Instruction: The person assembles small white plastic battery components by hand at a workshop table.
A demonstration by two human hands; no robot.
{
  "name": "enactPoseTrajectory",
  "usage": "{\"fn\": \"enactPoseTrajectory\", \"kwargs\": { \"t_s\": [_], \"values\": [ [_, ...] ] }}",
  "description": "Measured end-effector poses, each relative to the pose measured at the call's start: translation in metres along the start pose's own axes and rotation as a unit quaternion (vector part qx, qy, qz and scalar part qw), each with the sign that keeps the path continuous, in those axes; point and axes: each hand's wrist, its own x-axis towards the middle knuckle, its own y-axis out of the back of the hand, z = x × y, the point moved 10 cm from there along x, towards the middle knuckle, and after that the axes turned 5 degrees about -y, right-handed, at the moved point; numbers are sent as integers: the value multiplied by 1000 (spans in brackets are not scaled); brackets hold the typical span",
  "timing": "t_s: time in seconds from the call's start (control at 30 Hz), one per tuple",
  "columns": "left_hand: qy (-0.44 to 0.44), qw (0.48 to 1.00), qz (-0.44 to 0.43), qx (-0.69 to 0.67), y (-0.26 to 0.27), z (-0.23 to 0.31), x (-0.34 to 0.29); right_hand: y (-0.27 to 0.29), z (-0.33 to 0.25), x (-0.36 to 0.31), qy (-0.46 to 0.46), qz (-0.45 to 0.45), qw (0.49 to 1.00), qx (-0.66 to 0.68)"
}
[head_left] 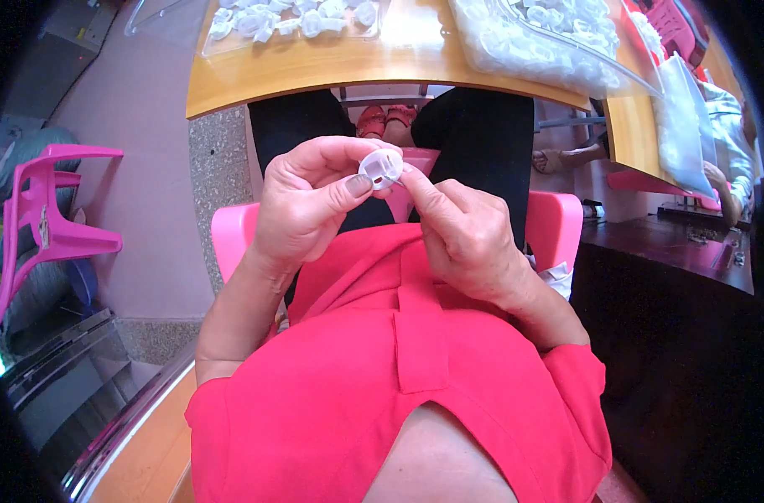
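Observation:
In front of my lap, my left hand (302,201) pinches a small round translucent white plastic part (382,165) between thumb and fingers. The part has cut-outs in its face, and a small dark spot shows in one of them. My right hand (470,230) is closed, its fingertips meeting at the part's right edge. A thin dark sliver shows between those fingertips and the part; what it is, I cannot make out. The other fingers of my right hand curl under the palm.
Ahead stands a wooden table (315,80) with a clear tray (369,29) of white plastic parts at left and a large clear bag (524,59) of similar parts at right. A pink plastic chair (59,210) lies at far left. Another person's arm (726,189) shows at right.

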Motion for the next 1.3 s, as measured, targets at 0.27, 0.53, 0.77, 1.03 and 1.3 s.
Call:
{"fn": "enactPoseTrajectory", "kwargs": {
  "t_s": [0.27, 0.53, 0.77, 1.03, 1.3],
  "values": [
    [-21, 1000, -3, -7, -3, 2, 1, -1, 3, 2, -4, -7, 998, 58],
    [-44, 999, -16, -19, -6, 4, 2, -3, 13, 3, -56, -16, 982, 181],
    [-8, 999, 16, -35, -2, -5, 1, -2, 18, 3, -83, -12, 982, 168],
    [31, 998, 28, -55, 1, -14, 0, 0, 9, 0, -74, -43, 996, -33],
    [39, 999, 15, -33, 2, -17, -2, -1, 7, -3, -61, -49, 994, -80]
  ]
}}
